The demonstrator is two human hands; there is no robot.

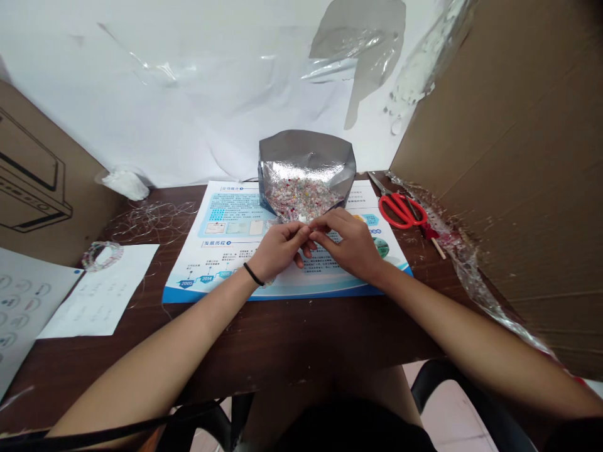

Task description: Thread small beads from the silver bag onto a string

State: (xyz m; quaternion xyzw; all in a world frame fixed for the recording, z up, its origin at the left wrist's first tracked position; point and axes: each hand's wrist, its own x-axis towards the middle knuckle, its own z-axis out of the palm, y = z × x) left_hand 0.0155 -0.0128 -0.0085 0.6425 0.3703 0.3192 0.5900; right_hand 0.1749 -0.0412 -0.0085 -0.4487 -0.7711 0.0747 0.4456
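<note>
My left hand [281, 248] and my right hand [347, 242] meet over a printed sheet [221, 210], thumbs and forefingers pinched together. Whatever lies between the fingertips is too small to make out. Just beyond them sits a silvery bag [308, 147], its mouth facing me, with many small clear, red and pink beads [301, 198] inside. A few pale beads show beneath my left wrist, which wears a black band [253, 274].
Red-handled scissors [402, 209] lie at the right beside a thin stick [438, 247]. Clear thread [155, 220] is tangled at the left, near beaded bracelets [102, 255] on white paper [106, 289]. Cardboard [527, 169] walls the right side; a box [32, 176] stands left.
</note>
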